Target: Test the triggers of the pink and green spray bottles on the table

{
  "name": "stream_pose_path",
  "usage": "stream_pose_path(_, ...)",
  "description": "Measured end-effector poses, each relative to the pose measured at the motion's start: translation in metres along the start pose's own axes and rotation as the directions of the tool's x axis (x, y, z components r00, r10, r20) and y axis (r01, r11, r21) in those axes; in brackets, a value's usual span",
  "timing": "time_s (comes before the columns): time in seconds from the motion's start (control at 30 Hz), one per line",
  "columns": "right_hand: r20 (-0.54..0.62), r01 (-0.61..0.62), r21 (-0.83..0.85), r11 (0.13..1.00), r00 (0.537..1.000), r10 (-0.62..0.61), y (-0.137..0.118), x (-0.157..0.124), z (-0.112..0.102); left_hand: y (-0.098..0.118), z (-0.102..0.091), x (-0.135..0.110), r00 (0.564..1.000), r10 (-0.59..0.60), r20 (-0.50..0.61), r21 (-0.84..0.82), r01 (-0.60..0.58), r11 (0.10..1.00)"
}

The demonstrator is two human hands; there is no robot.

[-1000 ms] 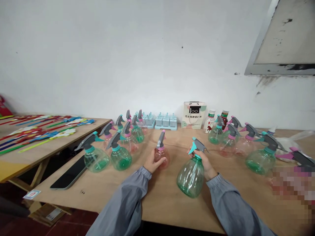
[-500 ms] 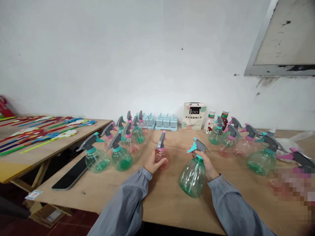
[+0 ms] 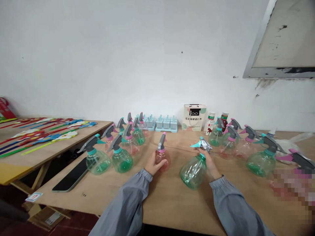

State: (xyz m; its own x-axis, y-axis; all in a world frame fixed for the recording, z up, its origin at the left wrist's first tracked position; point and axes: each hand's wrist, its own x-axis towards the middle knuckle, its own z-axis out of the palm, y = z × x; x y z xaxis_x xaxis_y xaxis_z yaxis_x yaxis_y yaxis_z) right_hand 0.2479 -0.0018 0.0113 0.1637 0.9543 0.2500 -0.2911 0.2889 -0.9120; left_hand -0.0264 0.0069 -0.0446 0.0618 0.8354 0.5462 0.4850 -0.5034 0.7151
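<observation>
My left hand [image 3: 155,164] is closed around the side of a pink spray bottle [image 3: 164,159], which stands upright on the wooden table [image 3: 169,200]. A green spray bottle [image 3: 193,173] with a turquoise nozzle hangs tilted from my right hand [image 3: 208,162], its base toward the lower left. The fingers of that hand wrap the neck below the grey trigger head and are partly hidden. Left of me stand several green and pink spray bottles, the nearest a green spray bottle [image 3: 122,160]. More stand to the right, among them a green spray bottle [image 3: 262,162].
A phone [image 3: 70,175] lies at the left. Along the wall are light blue popsicle moulds [image 3: 166,124], a paper bag [image 3: 194,118] and a white bottle [image 3: 210,124]. A second table [image 3: 49,154] holds colourful hand-shaped sticks [image 3: 56,136]. A clear plastic bag [image 3: 292,144] lies far right.
The green bottle in my right hand has tilted further, its base rising a little and its head shifting right. My left hand stays on the pink bottle.
</observation>
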Motion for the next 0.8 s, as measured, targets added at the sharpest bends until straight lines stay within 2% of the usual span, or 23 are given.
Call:
stream_pose_path(0.1, -0.122, 0.107, -0.159, 0.981, 0.984, -0.127, -0.010, 0.006, -0.011, -0.003, 0.001, 0.000, 1.000, -0.015, 0.004, -0.022, 0.015, 1.000)
stream_pose_path(0.2, -0.215, 0.184, -0.230, 0.956, 0.948, -0.234, -0.025, 0.010, -0.035, -0.004, 0.001, -0.001, 0.999, -0.025, 0.024, -0.025, 0.026, 0.999)
stream_pose_path(0.23, -0.267, 0.202, -0.269, 0.942, 0.924, -0.274, -0.030, 0.011, -0.047, -0.004, 0.000, -0.001, 0.999, -0.032, 0.027, -0.025, 0.033, 0.999)
stream_pose_path(0.33, -0.382, 0.247, -0.480, 0.842, 0.805, -0.454, -0.049, 0.012, -0.090, -0.004, 0.001, -0.001, 0.998, -0.055, 0.025, -0.041, 0.056, 0.998)
stream_pose_path(0.37, -0.394, 0.258, -0.550, 0.794, 0.758, -0.519, -0.054, 0.012, -0.106, -0.005, 0.001, -0.001, 0.998, -0.059, 0.024, -0.050, 0.060, 0.997)
stream_pose_path(0.43, -0.373, 0.246, -0.673, 0.698, 0.702, -0.607, -0.063, 0.013, -0.134, -0.005, 0.002, -0.001, 0.998, -0.059, 0.023, -0.062, 0.060, 0.996)
stream_pose_path(0.5, -0.333, 0.212, -0.757, 0.618, 0.689, -0.644, -0.067, 0.016, -0.157, -0.006, 0.003, 0.000, 0.999, -0.047, 0.021, -0.067, 0.049, 0.997)
stream_pose_path(0.6, -0.293, 0.183, -0.806, 0.562, 0.703, -0.648, -0.065, 0.023, -0.176, -0.005, 0.002, 0.000, 1.000, -0.021, 0.010, -0.062, 0.022, 0.998)
stream_pose_path(0.8, -0.301, 0.140, -0.833, 0.535, 0.696, -0.652, -0.055, 0.036, -0.185, -0.006, 0.003, -0.001, 0.999, -0.032, 0.002, -0.054, 0.032, 0.998)
